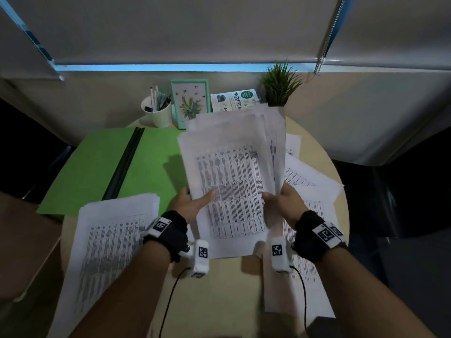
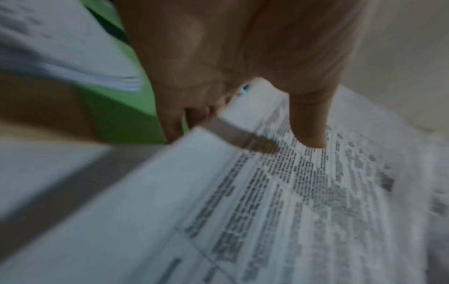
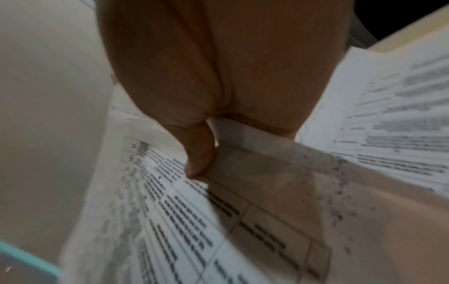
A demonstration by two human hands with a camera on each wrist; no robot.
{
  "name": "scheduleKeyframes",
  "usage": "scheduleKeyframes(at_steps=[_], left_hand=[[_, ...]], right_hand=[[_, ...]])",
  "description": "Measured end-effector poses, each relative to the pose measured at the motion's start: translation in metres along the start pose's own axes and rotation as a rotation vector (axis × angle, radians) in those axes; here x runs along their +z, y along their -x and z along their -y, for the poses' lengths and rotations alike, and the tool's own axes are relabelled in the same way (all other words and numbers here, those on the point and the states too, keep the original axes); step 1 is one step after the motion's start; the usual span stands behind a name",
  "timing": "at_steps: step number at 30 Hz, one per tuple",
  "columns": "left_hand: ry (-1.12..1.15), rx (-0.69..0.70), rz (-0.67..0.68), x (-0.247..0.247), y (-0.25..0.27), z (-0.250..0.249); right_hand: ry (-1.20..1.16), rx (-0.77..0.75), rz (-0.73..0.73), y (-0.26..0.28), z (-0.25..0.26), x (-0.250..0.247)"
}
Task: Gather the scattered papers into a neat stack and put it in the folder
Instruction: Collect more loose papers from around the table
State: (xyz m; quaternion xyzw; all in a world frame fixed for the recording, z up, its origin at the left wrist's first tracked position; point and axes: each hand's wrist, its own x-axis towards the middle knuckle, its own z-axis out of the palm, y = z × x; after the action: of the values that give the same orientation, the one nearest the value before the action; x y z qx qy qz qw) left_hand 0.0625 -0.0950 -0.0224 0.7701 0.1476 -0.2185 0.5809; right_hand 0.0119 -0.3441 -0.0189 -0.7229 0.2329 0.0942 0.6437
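A bundle of printed papers (image 1: 231, 181) is lifted above the round table, its sheets fanned unevenly at the top. My left hand (image 1: 199, 194) pinches its lower left edge, with the thumb (image 2: 308, 124) on top of the printed sheet (image 2: 267, 211) and the fingers underneath. Gripping the lower right edge is my right hand (image 1: 275, 196); its thumb (image 3: 199, 153) presses on the papers (image 3: 170, 221). The green folder (image 1: 97, 167) lies open at the back left. A separate stack of papers (image 1: 109, 240) rests at the front left. Loose sheets (image 1: 307, 176) lie scattered on the right.
At the back of the table (image 1: 219, 301) stand a white pen cup (image 1: 157, 113), a teal-framed picture (image 1: 190, 103), a book (image 1: 234, 100) and a potted plant (image 1: 280, 84). More sheets (image 1: 305, 284) lie at the front right. Dark floor surrounds the table.
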Motion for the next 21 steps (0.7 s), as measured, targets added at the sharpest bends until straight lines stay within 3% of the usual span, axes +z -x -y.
scheduleKeyframes(at_steps=[2,5,8,11,16,21], left_hand=[[0.045,0.102,0.032,-0.012,0.017,-0.018],[0.131,0.296,-0.125,-0.036,0.041,-0.037],[0.162,0.423,-0.181,-0.061,0.057,-0.044],[0.17,0.483,-0.17,-0.087,0.068,-0.041],[0.083,0.474,-0.084,-0.128,0.061,-0.014],[-0.033,0.508,-0.062,-0.137,0.063,-0.006]], right_hand=[[0.038,-0.06,0.024,0.009,0.01,0.008],[0.027,-0.165,0.029,0.027,0.027,0.031],[0.01,-0.293,-0.068,0.046,0.046,0.061],[-0.047,-0.373,-0.145,0.065,0.058,0.09],[-0.067,-0.338,-0.171,0.084,0.038,0.124],[-0.028,-0.386,-0.25,0.097,0.044,0.153]])
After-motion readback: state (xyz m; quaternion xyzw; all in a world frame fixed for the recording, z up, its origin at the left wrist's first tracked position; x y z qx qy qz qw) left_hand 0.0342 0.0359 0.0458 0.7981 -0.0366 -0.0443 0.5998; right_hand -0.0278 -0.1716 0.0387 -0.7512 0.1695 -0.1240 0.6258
